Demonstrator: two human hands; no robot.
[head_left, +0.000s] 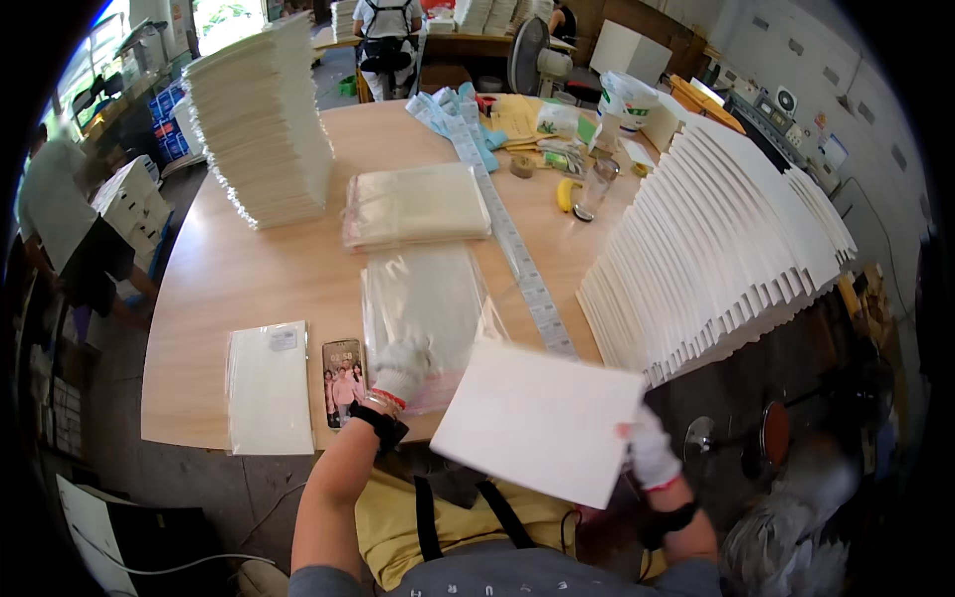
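Observation:
My right hand (652,453), in a white glove with bare fingertips, grips the right edge of a white rectangular board (537,423). The board is tilted over the table's front edge, its upper left part above a pile of clear plastic bags (423,294). My left hand (401,368), also gloved, rests on the near left part of those bags. Its fingers are blurred, so their grip is unclear. Just left of it lies a phone (343,383) with a lit screen. Farther left is a bagged white board (271,388) with a small label.
A tall stack of white boards (264,129) stands far left, another leaning stack (716,239) at right. More plastic bags (418,204) lie beyond the pile. A label strip (522,269) crosses the table (189,328). A banana (567,194) and glass (597,189) stand farther back. People work nearby.

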